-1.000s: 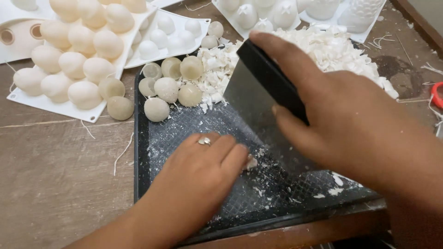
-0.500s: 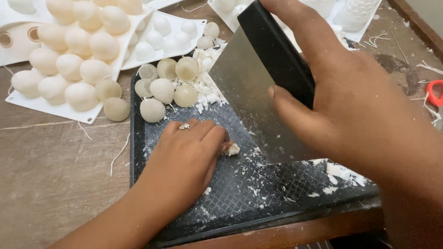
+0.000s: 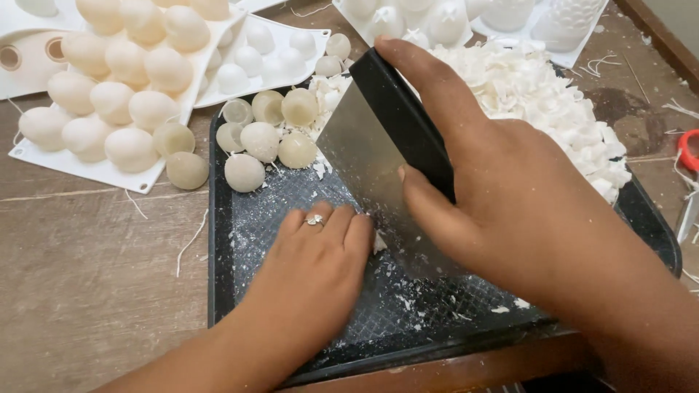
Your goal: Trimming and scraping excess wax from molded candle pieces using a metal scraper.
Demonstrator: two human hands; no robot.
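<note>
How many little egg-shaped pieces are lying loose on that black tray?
7 egg-shaped pieces, in the black tray's far-left corner: three at the back, three in the middle, one nearest the left hand. The scraper or shavings may hide more.

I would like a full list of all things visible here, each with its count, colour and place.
tray: one, black, centre of the wooden table
scraper: one, steel blade with black handle, on the tray
egg shapes: several, cream, tray's far left corner
flakes: a pile, white, far right of the tray
moulds: several, white, far edge
left hand: flat on the tray, wears a ring
right hand: holds the scraper
</note>
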